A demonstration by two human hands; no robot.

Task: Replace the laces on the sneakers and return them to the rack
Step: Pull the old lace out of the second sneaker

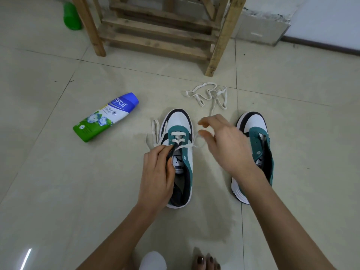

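Two white, teal and black sneakers stand on the tiled floor, toes pointing away from me. The left sneaker [180,123] has a white lace [153,131] threaded through its lowest eyelets, with loose ends trailing to its left. My left hand [157,176] pinches the left eyelet flap of this sneaker beside the tongue. My right hand [224,145] hovers with relaxed fingers between the two shoes, and a lace end runs toward its fingertips. The right sneaker [259,133] has no lace. A second white lace [210,94] lies tangled on the floor beyond the shoes.
A wooden slatted rack [161,30] stands at the back centre. A blue, white and green powder bottle [106,116] lies on the floor to the left. A green bottle [71,16] sits at the far left. My bare toes [206,261] show at the bottom edge.
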